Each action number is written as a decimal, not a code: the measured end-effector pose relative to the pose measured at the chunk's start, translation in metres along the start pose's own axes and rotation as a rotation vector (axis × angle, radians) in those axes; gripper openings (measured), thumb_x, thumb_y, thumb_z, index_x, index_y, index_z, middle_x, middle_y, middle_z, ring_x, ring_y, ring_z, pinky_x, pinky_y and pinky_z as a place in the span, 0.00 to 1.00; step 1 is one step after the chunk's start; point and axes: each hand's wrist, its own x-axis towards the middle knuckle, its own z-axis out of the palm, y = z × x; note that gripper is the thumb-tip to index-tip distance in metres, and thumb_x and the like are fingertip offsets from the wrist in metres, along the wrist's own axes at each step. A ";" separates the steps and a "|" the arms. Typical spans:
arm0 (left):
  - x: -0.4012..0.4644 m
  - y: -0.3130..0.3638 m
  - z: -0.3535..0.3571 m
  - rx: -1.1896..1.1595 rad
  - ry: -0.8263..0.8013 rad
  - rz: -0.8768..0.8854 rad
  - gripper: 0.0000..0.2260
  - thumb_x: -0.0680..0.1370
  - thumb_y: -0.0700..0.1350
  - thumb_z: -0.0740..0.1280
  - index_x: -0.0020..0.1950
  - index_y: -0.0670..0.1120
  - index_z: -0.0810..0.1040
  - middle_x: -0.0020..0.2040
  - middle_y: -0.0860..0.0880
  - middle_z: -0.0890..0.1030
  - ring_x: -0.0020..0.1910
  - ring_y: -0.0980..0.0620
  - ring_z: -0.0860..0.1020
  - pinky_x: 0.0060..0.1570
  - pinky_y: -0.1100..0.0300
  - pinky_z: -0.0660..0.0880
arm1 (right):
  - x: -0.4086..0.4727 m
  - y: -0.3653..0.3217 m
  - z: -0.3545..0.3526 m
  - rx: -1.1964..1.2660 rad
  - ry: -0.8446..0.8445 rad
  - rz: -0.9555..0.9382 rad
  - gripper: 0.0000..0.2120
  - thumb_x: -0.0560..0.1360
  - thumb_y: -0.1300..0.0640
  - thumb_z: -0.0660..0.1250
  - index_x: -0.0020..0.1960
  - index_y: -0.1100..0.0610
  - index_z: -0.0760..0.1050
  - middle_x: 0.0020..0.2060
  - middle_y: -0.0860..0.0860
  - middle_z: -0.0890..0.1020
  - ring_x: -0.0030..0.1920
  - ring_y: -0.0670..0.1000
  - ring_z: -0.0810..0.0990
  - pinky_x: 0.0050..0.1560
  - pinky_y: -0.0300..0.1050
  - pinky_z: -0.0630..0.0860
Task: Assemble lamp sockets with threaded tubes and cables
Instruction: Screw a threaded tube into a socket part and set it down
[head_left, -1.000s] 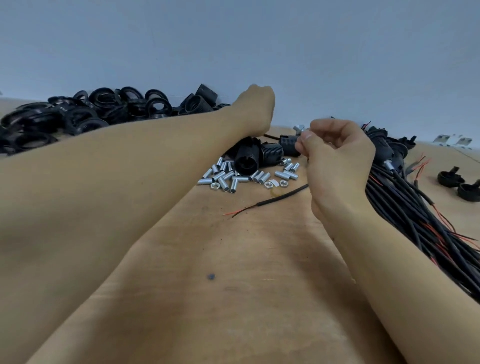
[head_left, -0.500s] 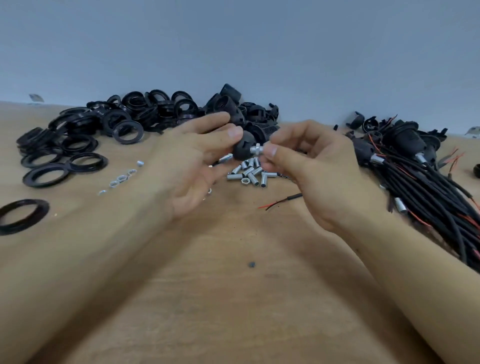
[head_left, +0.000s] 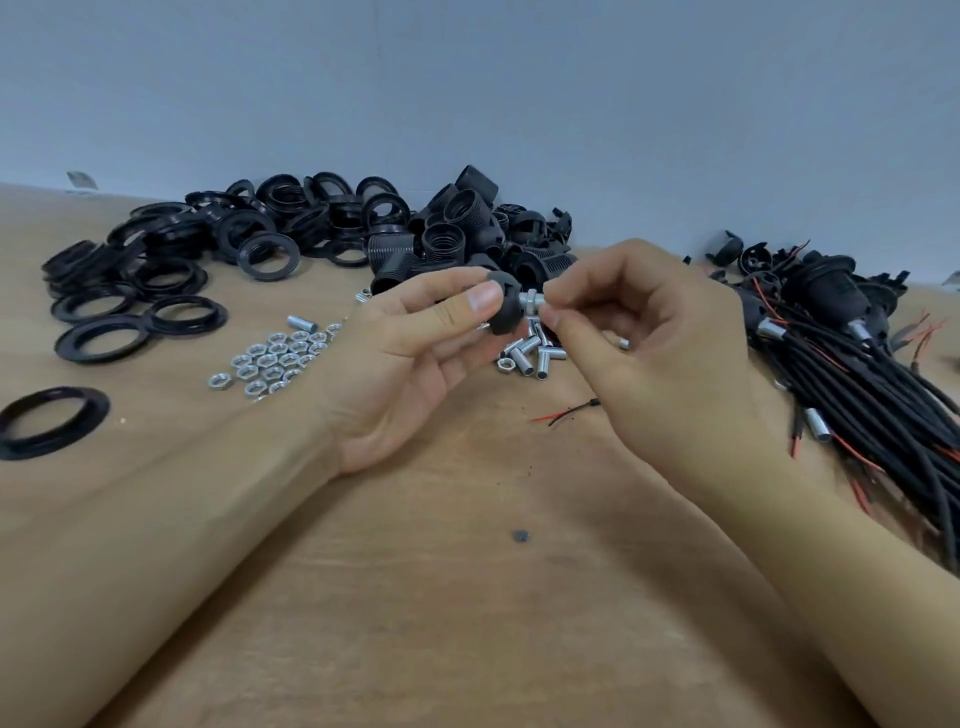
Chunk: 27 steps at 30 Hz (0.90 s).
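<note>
At the near left a single black ring lies flat on the wooden table. Farther back, a big heap of black rings spreads across the far left, and right of it sits a pile of black lamp sockets against the wall. Nearer to me, a cluster of small silver nuts lies just left of my left wrist.

My left hand is raised over the middle of the table, palm up, thumb and fingers closed around a black socket cap. A short silver threaded tube sticks out of the cap's right side. My right hand meets it there, thumb and forefinger pinched on the tube's free end, the other fingers curled in.

Below and behind my hands, loose silver tubes lie scattered on the table. A short black cable with red wire ends lies near my right palm. On the right, a thick bundle of black cables with sockets fitted runs from far to near.
</note>
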 end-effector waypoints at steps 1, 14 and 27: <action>0.000 -0.001 0.000 0.002 -0.006 -0.003 0.20 0.72 0.39 0.69 0.63 0.36 0.75 0.51 0.41 0.84 0.54 0.43 0.84 0.53 0.59 0.80 | 0.000 0.000 0.000 -0.050 0.004 -0.042 0.13 0.72 0.70 0.69 0.43 0.52 0.77 0.40 0.46 0.82 0.43 0.46 0.82 0.46 0.35 0.77; -0.003 0.001 0.000 0.263 -0.100 -0.001 0.18 0.72 0.56 0.72 0.49 0.43 0.87 0.47 0.43 0.86 0.41 0.52 0.84 0.40 0.64 0.79 | 0.003 -0.006 -0.017 -0.092 -0.146 -0.069 0.10 0.71 0.69 0.72 0.43 0.54 0.80 0.39 0.45 0.83 0.42 0.45 0.83 0.47 0.39 0.80; -0.006 0.002 0.000 0.276 -0.123 -0.003 0.16 0.72 0.55 0.72 0.49 0.44 0.87 0.46 0.43 0.86 0.41 0.53 0.84 0.39 0.66 0.79 | 0.002 -0.011 -0.019 -0.069 -0.190 -0.035 0.09 0.73 0.67 0.73 0.47 0.55 0.78 0.41 0.43 0.81 0.45 0.42 0.82 0.47 0.35 0.79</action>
